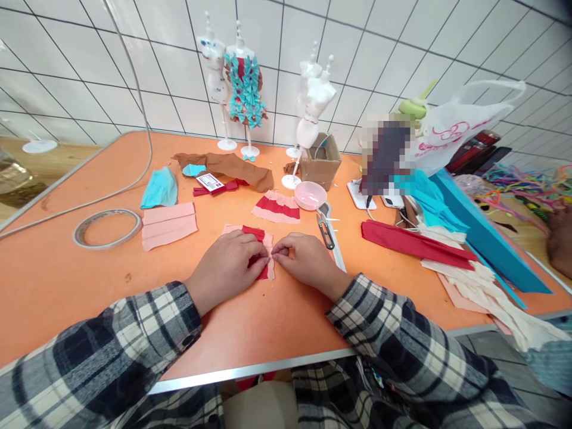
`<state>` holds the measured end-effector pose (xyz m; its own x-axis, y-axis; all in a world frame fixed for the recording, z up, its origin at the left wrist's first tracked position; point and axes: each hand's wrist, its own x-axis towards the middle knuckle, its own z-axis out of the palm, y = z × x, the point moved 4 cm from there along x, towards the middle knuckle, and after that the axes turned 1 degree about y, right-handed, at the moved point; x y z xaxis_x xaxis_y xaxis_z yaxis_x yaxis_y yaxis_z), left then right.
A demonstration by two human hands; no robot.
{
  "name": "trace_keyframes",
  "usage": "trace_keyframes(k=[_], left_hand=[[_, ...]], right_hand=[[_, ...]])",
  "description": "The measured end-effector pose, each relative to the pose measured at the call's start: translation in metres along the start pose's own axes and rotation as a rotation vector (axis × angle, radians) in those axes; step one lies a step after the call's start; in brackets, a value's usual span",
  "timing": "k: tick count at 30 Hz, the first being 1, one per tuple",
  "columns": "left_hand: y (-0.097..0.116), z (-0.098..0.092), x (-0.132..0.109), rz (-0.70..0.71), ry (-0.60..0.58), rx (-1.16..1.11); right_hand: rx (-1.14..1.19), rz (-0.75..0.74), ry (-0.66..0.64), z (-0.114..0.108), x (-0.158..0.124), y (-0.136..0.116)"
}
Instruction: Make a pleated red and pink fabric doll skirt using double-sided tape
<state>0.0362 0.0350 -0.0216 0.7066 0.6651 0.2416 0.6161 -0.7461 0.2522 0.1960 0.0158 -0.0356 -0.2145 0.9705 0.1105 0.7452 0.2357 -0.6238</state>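
A pink and red piece of crepe paper (267,272) lies on the orange table (250,322), partly covered by my left hand (227,265). The thumb and index finger of my left hand are pinched on its right part. From the right, my right hand (308,259) pinches the pink edge of the same piece, its fingertips almost meeting the left ones. Just behind lies another pink piece with a red band (277,207). A pleated pink sheet (170,226) is on the left, beside a roll of tape (107,229).
Small scissors (326,229), a pink bowl (310,195) and a cardboard box (320,161) stand behind my right hand. White mannequins (313,107) line the tiled wall. Red paper (415,244) and a blue tray (496,244) are at right. Another person's hand (559,241) shows at the far right.
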Motion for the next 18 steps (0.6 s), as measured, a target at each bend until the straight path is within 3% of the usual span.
trace_keyframes(k=[18], left_hand=[[-0.011, -0.001, 0.003, -0.040, -0.044, 0.013]], right_hand=[[-0.138, 0.165, -0.125, 0.000, 0.014, -0.005]])
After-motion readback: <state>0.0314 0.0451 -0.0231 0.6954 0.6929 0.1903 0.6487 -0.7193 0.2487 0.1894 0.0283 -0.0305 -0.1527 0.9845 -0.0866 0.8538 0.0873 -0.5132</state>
